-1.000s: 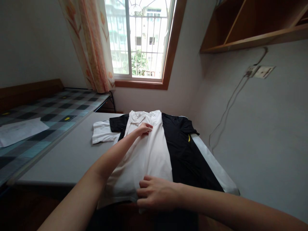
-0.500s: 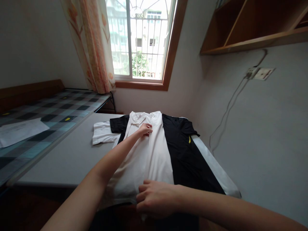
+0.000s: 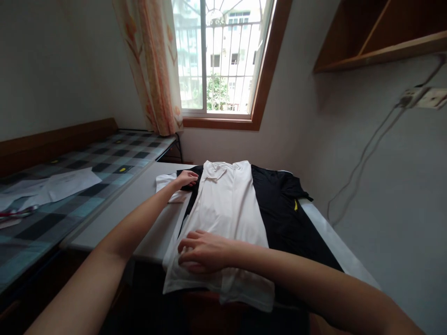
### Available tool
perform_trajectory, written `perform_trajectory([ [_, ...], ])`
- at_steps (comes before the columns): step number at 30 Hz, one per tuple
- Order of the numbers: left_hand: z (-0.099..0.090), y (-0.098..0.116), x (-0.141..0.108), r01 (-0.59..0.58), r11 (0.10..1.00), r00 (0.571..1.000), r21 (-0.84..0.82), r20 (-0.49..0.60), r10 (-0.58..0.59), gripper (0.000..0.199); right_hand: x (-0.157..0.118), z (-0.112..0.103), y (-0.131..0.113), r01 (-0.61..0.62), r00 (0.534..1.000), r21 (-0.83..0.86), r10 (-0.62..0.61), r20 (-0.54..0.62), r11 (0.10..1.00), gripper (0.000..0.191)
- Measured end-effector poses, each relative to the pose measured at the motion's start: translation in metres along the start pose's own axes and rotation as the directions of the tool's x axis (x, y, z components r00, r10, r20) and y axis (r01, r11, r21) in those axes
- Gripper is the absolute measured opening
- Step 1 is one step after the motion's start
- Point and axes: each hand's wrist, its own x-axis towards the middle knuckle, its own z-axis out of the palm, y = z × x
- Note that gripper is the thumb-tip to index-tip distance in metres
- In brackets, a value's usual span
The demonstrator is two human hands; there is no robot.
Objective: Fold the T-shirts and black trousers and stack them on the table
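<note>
A white shirt (image 3: 226,200) lies lengthwise over a black shirt (image 3: 282,214) on a pale table (image 3: 139,228), its hem hanging over the near edge. My left hand (image 3: 187,178) is at the black sleeve left of the white shirt's collar; its fingers are bent, and whether they pinch cloth is too small to tell. Above the lower left part of the white shirt is my right hand (image 3: 202,251), fingers spread and curved, holding nothing that shows. A white sleeve (image 3: 165,180) sticks out beyond my left hand.
To the left stands a bed (image 3: 139,151) with a checked cover and papers (image 3: 75,184) on it. A window (image 3: 226,60) with a curtain (image 3: 157,70) is behind the table. Cables (image 3: 363,158) hang on the right wall below a wooden shelf (image 3: 377,56).
My left hand has moved left from the middle of the white shirt to the black sleeve. My right hand has gone up and left, off the hem. The view has turned slightly left.
</note>
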Motion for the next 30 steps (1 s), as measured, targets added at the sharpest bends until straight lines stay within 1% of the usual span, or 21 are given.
perform_trajectory([
  [2,-0.013,-0.004,-0.005,0.032,0.997,0.999,-0.066,0.005,-0.032,0.031,0.018,0.005,0.003,0.058,0.998,0.000,-0.058,0.009,0.998,0.028],
  [5,-0.031,-0.010,-0.016,0.065,0.995,0.998,-0.071,0.002,-0.065,0.034,0.037,0.007,0.006,0.087,0.994,-0.017,-0.086,0.063,0.996,0.032],
  [8,-0.045,-0.015,-0.027,0.074,0.995,0.997,-0.073,-0.014,-0.075,0.035,0.048,0.007,0.006,0.109,0.989,-0.051,-0.103,0.109,0.993,0.027],
  [10,-0.048,-0.017,-0.032,0.084,0.993,0.995,-0.084,-0.043,-0.088,0.034,0.053,0.007,0.005,0.143,0.983,-0.084,-0.132,0.127,0.986,0.023],
  [13,-0.043,-0.016,-0.033,0.104,0.990,0.991,-0.097,-0.073,-0.112,0.034,0.060,0.014,-0.001,0.174,0.975,-0.117,-0.155,0.157,0.978,0.023],
  [14,-0.040,-0.014,-0.032,0.102,0.989,0.991,-0.103,-0.073,-0.110,0.034,0.063,0.017,-0.003,0.175,0.975,-0.125,-0.154,0.163,0.977,0.022],
  [17,-0.030,-0.007,-0.029,0.081,0.989,0.995,-0.126,-0.054,-0.088,0.033,0.067,0.026,-0.012,0.167,0.976,-0.154,-0.141,0.165,0.974,0.011],
  [19,-0.024,-0.003,-0.028,0.064,0.989,0.997,-0.135,-0.043,-0.071,0.033,0.068,0.028,-0.016,0.179,0.977,-0.167,-0.155,0.148,0.969,0.010],
  [21,-0.019,-0.002,-0.027,0.045,0.990,0.998,-0.132,-0.037,-0.050,0.031,0.066,0.025,-0.019,0.216,0.972,-0.168,-0.196,0.127,0.962,0.012],
  [25,-0.011,-0.002,-0.023,0.029,0.994,0.998,-0.108,-0.044,-0.034,0.024,0.057,0.009,-0.027,0.291,0.957,-0.180,-0.285,0.061,0.940,0.014],
  [27,-0.007,0.000,-0.015,0.030,0.995,0.997,-0.091,-0.062,-0.035,0.022,0.051,0.001,-0.031,0.311,0.949,-0.206,-0.315,0.015,0.928,0.015],
  [30,0.002,0.012,0.001,0.016,0.998,0.997,-0.062,-0.073,-0.020,0.022,0.042,-0.008,-0.037,0.299,0.948,-0.240,-0.317,-0.039,0.923,0.016],
])
